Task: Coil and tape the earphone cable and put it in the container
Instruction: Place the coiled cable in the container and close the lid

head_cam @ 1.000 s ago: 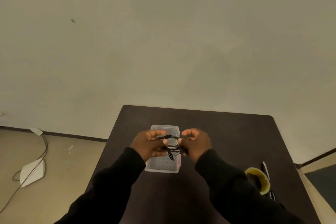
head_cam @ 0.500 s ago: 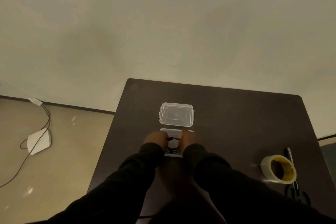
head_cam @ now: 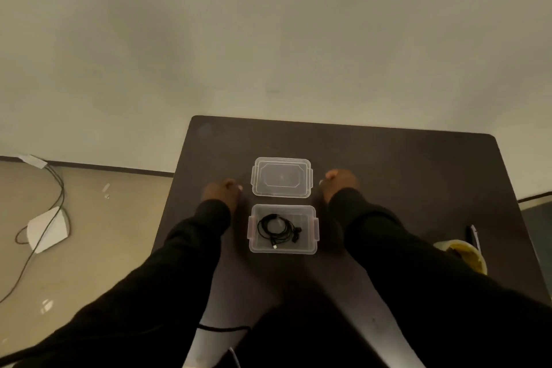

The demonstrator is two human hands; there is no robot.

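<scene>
Where it lies coiled in the clear container [head_cam: 254, 230], the black cable [head_cam: 276, 229] touches neither hand; no writing shows on anything. The lid [head_cam: 281, 177] sits just beyond, between the left hand [head_cam: 221, 192] and right hand [head_cam: 339, 184]. Both hands are empty, fingers loosely curled, on the dark table [head_cam: 403, 176].

Dark table [head_cam: 388, 164] against pale wall [head_cam: 268, 33], beige floor [head_cam: 89, 248]
</scene>
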